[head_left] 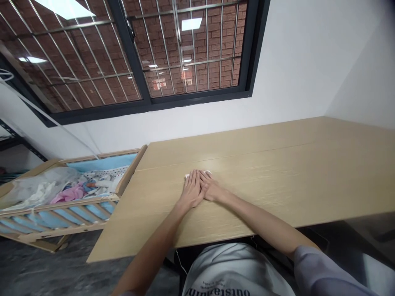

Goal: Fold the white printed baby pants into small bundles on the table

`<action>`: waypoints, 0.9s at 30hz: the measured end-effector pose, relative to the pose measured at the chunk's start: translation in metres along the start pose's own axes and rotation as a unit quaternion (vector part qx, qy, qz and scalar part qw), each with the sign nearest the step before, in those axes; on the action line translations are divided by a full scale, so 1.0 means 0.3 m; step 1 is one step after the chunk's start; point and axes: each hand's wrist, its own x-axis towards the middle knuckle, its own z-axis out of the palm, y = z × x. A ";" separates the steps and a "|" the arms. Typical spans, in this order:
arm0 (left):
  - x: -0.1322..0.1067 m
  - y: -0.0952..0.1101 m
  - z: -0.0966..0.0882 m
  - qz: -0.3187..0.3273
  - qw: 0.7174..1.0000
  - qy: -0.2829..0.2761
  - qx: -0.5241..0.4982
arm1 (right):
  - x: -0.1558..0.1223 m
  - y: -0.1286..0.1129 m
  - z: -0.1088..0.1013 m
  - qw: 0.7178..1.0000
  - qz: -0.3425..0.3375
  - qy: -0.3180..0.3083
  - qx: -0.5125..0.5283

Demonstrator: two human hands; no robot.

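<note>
Both my hands lie flat on a light wooden table, fingers stretched out and side by side. My left hand and my right hand press down on a small white folded thing, perhaps cloth or paper. Only its far edge and corners show past my fingertips; the rest is hidden under my hands. The two hands touch each other along the fingers.
A wooden baby cot with blue lining stands to the left of the table, holding several pieces of clothing and a clear plastic bag. A barred window and white wall rise behind the table. The floor is dark grey.
</note>
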 end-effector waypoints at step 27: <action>-0.037 -0.138 -0.152 0.083 0.996 -0.016 -0.001 | -0.057 0.106 -0.144 0.992 0.077 -0.008 0.099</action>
